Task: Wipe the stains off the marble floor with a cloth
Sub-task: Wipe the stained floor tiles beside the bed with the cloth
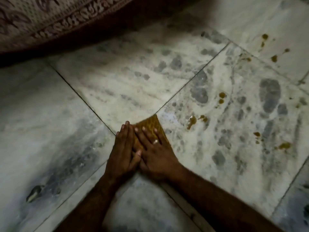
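Observation:
A small yellow-brown patterned cloth (151, 123) lies flat on the white and grey marble floor (127, 76), near where the tile joints cross. My right hand (154, 150) presses on it with straight, spread fingers and wears a ring. My left hand (122, 148) lies flat beside it, fingers straight, touching the cloth's left edge and partly under my right thumb. Most of the cloth is hidden under my hands. Brown stains dot the floor to the right: a splash close by (192, 121), two drops (221, 97), more farther right (284, 145) and at the far top right (274, 58).
A patterned maroon and cream fabric (50, 19), a bedcover or rug edge, hangs along the top left with dark shadow beneath it. A dark smudge (34, 195) marks the tile at lower left.

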Demonstrator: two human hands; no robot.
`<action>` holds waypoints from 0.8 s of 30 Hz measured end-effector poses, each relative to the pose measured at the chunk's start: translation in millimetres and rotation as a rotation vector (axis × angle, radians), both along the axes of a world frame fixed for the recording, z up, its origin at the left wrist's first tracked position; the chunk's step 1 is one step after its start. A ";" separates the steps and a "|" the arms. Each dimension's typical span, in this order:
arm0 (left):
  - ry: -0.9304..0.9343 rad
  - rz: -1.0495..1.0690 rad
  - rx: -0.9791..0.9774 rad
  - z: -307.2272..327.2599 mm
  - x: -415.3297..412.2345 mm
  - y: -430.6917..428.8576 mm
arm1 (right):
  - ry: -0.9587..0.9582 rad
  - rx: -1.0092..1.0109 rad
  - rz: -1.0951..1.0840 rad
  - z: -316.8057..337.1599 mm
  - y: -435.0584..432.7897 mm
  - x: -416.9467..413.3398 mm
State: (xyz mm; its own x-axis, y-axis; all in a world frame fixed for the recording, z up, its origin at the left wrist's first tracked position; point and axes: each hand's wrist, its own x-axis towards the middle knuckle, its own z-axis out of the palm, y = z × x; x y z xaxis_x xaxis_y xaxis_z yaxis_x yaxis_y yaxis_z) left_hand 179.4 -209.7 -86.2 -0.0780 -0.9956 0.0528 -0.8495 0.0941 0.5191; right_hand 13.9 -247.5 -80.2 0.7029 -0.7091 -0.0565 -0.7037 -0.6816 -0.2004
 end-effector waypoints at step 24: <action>-0.216 -0.116 0.022 -11.4 -28.3 -43.6 | 0.123 -0.027 -0.290 4.3 62.9 -127.3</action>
State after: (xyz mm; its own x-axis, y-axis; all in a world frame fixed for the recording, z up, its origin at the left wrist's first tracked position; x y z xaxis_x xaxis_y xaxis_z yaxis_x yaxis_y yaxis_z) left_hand 151.1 -253.2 -97.6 -0.1985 -0.9801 0.0006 -0.9252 0.1876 0.3298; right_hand -113.4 -184.6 -75.9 0.4603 -0.8813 -0.1070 -0.8873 -0.4531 -0.0857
